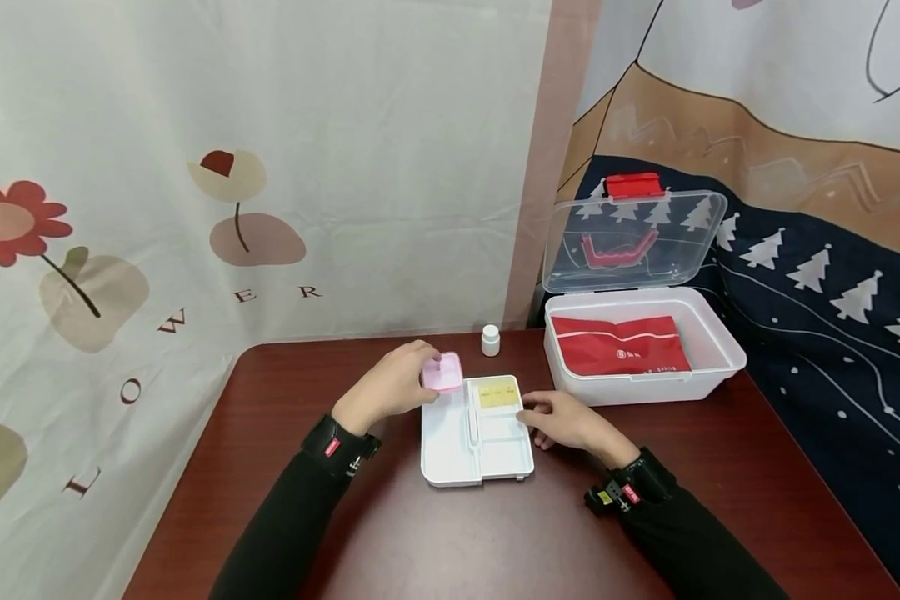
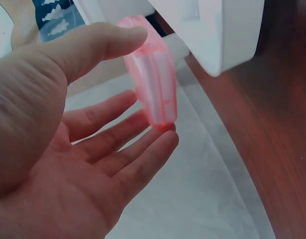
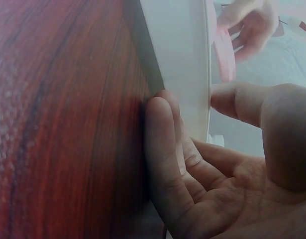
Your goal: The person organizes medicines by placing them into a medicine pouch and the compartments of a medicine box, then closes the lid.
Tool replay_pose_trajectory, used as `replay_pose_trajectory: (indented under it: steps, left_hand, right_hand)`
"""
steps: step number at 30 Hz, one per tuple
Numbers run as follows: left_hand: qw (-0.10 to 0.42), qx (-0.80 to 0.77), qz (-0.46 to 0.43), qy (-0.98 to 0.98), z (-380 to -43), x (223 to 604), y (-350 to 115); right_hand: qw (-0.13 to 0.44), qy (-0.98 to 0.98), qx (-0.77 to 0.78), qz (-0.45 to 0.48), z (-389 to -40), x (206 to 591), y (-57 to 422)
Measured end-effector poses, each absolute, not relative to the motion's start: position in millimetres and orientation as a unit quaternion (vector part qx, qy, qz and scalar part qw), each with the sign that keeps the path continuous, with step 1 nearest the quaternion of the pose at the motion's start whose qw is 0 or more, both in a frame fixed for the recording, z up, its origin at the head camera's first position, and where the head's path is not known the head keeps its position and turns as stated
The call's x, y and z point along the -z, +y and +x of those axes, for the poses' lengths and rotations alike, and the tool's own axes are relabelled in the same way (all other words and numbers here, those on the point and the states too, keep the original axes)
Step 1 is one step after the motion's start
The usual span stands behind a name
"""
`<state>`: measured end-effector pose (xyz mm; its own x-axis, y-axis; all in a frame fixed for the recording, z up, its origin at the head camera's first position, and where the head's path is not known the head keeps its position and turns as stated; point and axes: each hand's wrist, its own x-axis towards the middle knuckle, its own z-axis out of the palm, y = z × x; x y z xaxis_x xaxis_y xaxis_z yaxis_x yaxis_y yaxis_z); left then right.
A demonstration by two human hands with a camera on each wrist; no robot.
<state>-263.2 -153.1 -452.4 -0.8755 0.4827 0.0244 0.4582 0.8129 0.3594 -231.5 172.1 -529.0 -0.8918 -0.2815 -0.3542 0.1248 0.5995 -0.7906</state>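
A small, see-through pink plastic box is pinched between the thumb and fingers of my left hand. In the head view it overlaps the upper left corner of a flat white compartment case, which lies on the table with a yellow label in its upper right part. My right hand grips the case's right edge. The right wrist view shows its thumb at the top rim and its curled fingers against the side, low by the tabletop.
Behind the case stands a small white bottle with a cap. At the back right is a white storage box holding a red packet, its clear lid raised. A printed curtain hangs behind the brown table.
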Motion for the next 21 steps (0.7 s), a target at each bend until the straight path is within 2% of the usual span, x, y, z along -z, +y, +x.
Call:
replay_pose_trajectory:
  steps: [21]
  left_hand:
    - [0.077, -0.149, 0.307, 0.937, -217.1, 472.9, -156.3]
  right_hand:
    - [0.23, 0.864, 0.446, -0.051, -233.4, 529.5, 172.7]
